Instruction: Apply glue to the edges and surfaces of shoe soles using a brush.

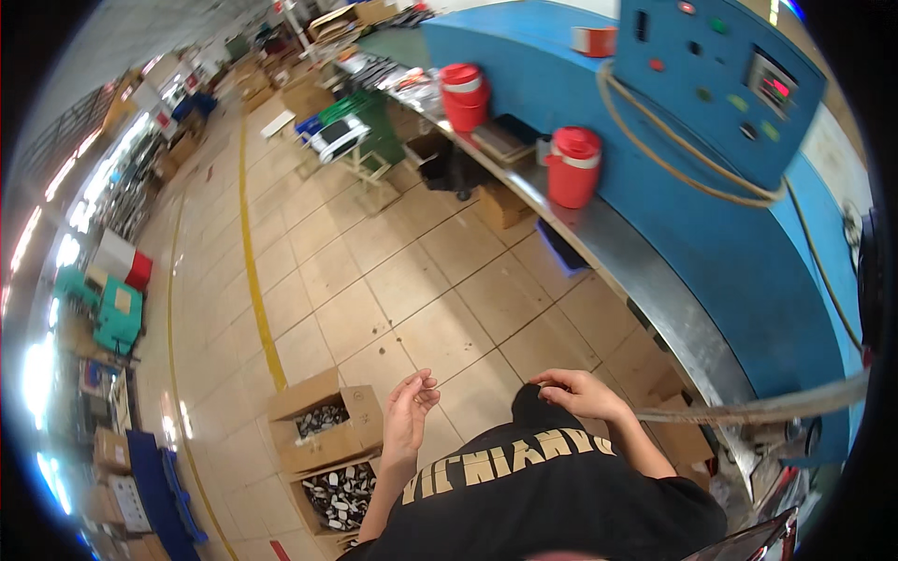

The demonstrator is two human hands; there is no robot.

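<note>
My left hand hangs in front of my body over the tiled floor, its fingers loosely bent and a little apart. No object shows in it. My right hand is in front of my black shirt, beside a dark rounded shape that may be my trouser leg or shoe. Its fingers are half bent, and nothing is visible between them. Below and left of my left hand stand two open cardboard boxes: one box and a nearer one holding many small black and silver parts.
A metal-topped bench runs along a blue machine on the right, with two red jugs, the nearer jug among them. A control panel carries a looped hose. Yellow lines mark the floor; a teal machine is far left.
</note>
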